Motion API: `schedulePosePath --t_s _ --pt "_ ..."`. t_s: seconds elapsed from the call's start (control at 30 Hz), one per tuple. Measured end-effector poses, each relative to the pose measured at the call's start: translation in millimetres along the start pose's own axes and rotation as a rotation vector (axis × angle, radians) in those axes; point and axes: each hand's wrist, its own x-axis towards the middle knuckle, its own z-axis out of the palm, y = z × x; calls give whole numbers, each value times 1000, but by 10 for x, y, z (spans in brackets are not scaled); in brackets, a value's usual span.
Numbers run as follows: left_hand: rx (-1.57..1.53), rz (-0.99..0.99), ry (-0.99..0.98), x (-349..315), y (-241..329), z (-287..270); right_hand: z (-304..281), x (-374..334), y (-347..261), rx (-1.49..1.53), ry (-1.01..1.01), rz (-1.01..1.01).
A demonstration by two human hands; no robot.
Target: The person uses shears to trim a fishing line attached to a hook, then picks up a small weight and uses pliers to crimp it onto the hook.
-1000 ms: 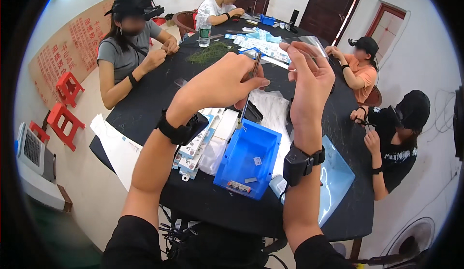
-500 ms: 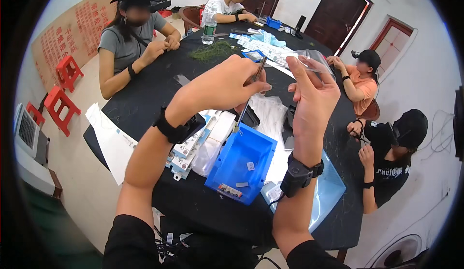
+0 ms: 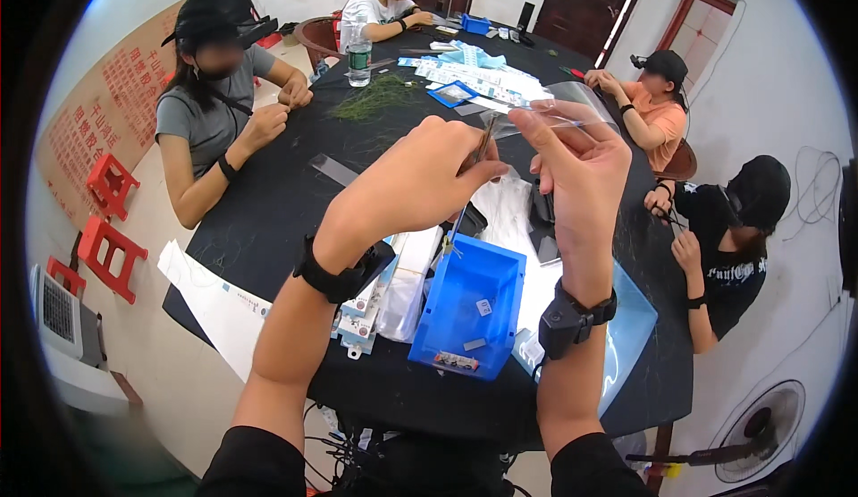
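My left hand (image 3: 416, 171) is closed around a thin metal tool like tweezers (image 3: 487, 139), which slants upward out of the fingers. The fingertips are partly hidden behind the back of the hand. To its right, my right hand (image 3: 581, 162) pinches a clear plastic bag (image 3: 583, 104) between thumb and fingers. The bag's left edge reaches close to the tool's tip; whether they touch I cannot tell. Both hands are raised over the table, above a blue plastic box (image 3: 469, 296) holding a few small pieces.
Boxed packs (image 3: 357, 327) and clear plastic sleeves (image 3: 402, 300) lie left of the box, with a blue translucent folder (image 3: 630, 327) to its right. Green strands (image 3: 375, 96) and a water bottle (image 3: 359, 61) are farther off on the black-covered table (image 3: 277, 202). Several people sit around it.
The view has shifted, so the table and people appear displaced. My right hand's clear bag now stretches farther left, toward the tool in my left hand. Both hands keep their holds.
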Motion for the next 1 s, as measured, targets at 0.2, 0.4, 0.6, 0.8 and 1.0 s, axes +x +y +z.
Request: schedulePosePath --t_s 0.2,0.4,0.6,0.8,1.0 --pt "17 2 10 34 -41 7 49 -12 -19 -34 -69 13" --pt "-144 -91 -105 56 -74 -71 96 -31 6 -42 -106 -3" --pt "-194 -86 -233 17 -175 -199 179 -52 65 -73 -172 -48" --pt "-281 -23 -255 14 -269 -275 163 -81 158 -174 -201 -84" --pt "-224 15 -95 -23 -305 -359 133 -18 212 -192 -217 -90"
